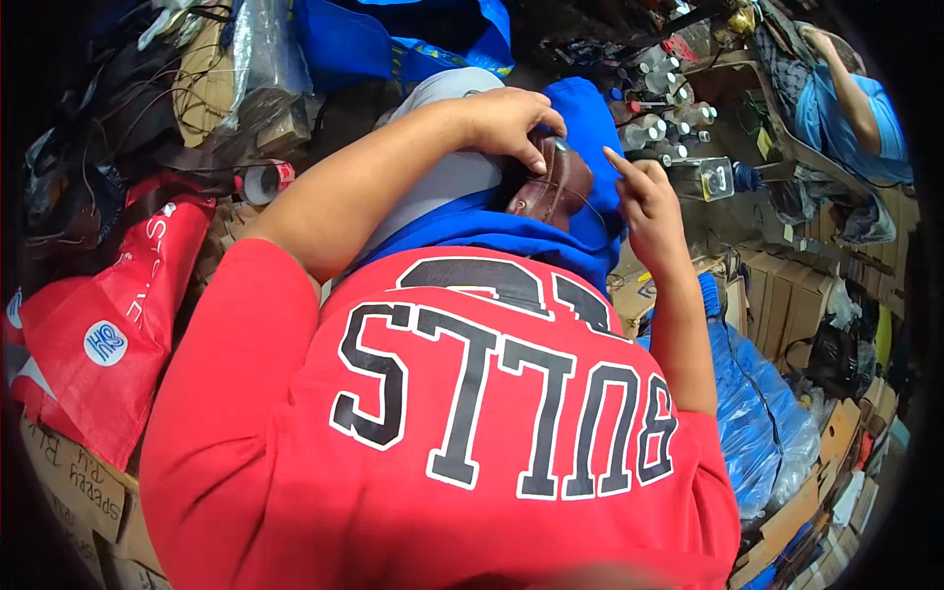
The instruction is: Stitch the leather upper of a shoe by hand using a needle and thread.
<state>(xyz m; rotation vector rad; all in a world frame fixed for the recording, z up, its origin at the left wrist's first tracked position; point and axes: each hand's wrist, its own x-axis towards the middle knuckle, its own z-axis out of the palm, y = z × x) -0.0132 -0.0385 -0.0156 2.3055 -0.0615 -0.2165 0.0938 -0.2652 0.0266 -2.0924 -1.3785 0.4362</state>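
A brown leather shoe [557,187] rests on my lap, over blue cloth [585,128]. My left hand [516,126] grips the shoe's upper end, thumb on one side and fingers bent over the top. A fine thread [580,197] crosses the leather and trails off its right side. To the right of the shoe, apart from it, my right hand [649,202] is raised with the index finger pointing up and the other fingers curled in. The thread seems to run to this hand, though its end is too fine to follow.
Several bottles [669,108] crowd the far right, near a person in a light blue shirt [836,113]. A red bag [108,315] lies at my left, a blue bag [403,44] ahead. Blue plastic wrapping [752,403] and cardboard [787,295] fill the right side.
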